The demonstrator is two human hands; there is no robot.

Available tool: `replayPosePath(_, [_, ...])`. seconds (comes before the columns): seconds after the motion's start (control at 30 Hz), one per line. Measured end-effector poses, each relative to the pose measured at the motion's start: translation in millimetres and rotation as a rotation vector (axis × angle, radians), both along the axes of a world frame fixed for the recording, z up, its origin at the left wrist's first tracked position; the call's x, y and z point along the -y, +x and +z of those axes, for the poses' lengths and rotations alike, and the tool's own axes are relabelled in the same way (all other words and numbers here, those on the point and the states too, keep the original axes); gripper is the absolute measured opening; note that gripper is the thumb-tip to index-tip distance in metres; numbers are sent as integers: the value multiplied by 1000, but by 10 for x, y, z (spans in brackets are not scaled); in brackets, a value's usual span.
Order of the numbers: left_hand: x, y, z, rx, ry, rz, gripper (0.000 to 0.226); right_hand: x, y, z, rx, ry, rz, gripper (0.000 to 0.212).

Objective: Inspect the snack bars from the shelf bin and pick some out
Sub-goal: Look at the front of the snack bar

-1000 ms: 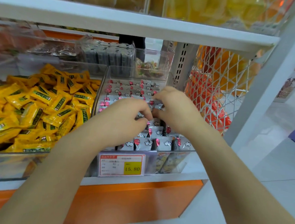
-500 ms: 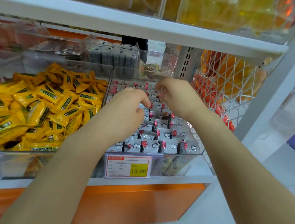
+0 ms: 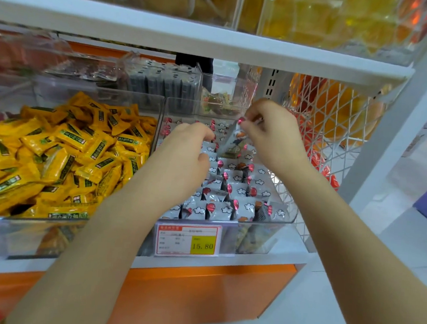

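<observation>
The right hand (image 3: 273, 138) has come up off the pile since half a second ago. A snack bar (image 3: 231, 140) rises with it, clear of the rest, where before both hands were down among the packets. The right hand pinches that bar by its upper, red-marked end between thumb and fingertips. The bar hangs tilted, its lower end slanting down and left towards the left hand (image 3: 184, 159). Its bottom corner sits just above the packed rows, just beside the left hand's knuckles; whether it touches them I cannot tell.

The left hand has barely shifted. It lies palm down on the snack bars (image 3: 233, 189) in the left half of the bin (image 3: 283, 219), fingers curled into the packets. Whether those fingers actually grip one is hidden under the hand, so I cannot tell.

The remaining bars, in silver wrappers with white clouds and red spots, stand on edge in rows filling the clear bin from front wall to back. On its front wall a price tag (image 3: 187, 241) with a yellow patch reads 15.80. Just left of the bin lies a heap of yellow packets (image 3: 66, 154). To its right stands a white wire basket (image 3: 339, 126) with orange goods behind the mesh. An upper shelf (image 3: 166, 36) runs above both hands. The bin rests on a lower shelf (image 3: 263, 263) with an orange panel (image 3: 196, 289) beneath.
</observation>
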State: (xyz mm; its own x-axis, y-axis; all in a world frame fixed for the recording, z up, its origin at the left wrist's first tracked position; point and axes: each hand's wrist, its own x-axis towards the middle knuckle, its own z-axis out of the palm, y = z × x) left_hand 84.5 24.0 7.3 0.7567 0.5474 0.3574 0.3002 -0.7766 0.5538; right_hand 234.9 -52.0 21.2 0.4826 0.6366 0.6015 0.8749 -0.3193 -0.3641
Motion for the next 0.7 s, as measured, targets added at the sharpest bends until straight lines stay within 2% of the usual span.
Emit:
replayPosePath(0.07, [14,10,3,35,-7,9,42,114,-57,-20,-38,61,13,3])
replayPosePath(0.2, [15,35,-29,47,6,14,42,310,-166,-74,-59,22,72,10])
replayPosePath(0.4, [16,120,-154,-62,-7,-118,50,520,-235,-107,-50,21,72,9])
replayPosePath(0.57, [-4,289,-211,-268,59,-137,38,589,-212,-144,-131,188,-40,10])
replayPosePath(0.7, [-16,324,-236,-316,67,-131,40,640,-157,-117,-95,343,-149,12])
